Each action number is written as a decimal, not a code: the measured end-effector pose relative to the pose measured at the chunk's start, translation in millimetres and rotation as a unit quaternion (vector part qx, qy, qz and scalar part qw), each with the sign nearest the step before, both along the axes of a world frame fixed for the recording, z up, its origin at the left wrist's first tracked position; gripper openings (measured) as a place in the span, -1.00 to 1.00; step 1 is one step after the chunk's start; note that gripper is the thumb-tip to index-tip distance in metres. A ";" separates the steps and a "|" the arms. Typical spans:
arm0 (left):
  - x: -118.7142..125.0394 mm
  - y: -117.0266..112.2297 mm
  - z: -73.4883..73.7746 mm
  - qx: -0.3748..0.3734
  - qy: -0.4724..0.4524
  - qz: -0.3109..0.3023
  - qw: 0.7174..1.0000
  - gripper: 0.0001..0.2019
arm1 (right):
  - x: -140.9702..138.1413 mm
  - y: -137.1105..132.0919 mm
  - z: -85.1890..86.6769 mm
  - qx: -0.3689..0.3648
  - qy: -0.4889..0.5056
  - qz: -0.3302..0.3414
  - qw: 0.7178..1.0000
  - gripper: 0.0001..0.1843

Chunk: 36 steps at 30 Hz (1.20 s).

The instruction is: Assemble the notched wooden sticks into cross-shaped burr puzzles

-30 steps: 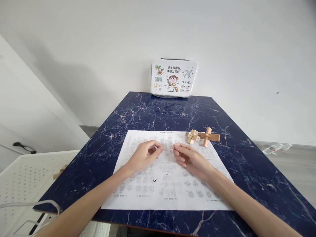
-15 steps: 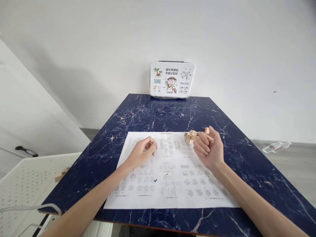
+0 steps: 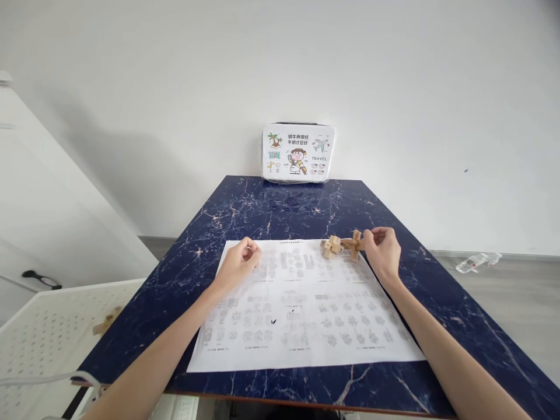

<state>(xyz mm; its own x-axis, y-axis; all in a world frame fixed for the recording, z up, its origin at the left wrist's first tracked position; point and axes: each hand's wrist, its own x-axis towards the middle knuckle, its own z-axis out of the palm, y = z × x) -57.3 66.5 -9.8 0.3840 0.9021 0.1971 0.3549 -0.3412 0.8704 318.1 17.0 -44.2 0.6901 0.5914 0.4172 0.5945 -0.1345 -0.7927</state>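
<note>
Head view, on my feed: the right hand [image 3: 385, 252] curls narrow, wooden cross [image 3: 356, 247] at its fingertips, whether gripped I can't tell; the left hand [image 3: 238, 262], fingers together, seemingly empty, likely steadies the paper [image 3: 301, 291] beneath.

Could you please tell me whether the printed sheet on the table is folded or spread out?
Spread out: the printed sheet lies flat on the table, its rows of small diagrams facing up.
</note>
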 end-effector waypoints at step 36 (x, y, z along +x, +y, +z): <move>-4.5 0.3 -3.3 0.011 0.020 -0.026 0.999 -0.78 | -93.8 -36.7 32.4 0.011 0.327 0.499 0.803 -0.58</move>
<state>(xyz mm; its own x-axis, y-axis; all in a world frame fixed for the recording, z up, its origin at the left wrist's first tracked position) -61.8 66.8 -13.1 0.4388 0.8760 0.2003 0.3705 -0.3795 0.8478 224.3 -19.6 -11.8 -0.0470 0.9832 0.1762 -0.1461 0.1677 -0.9749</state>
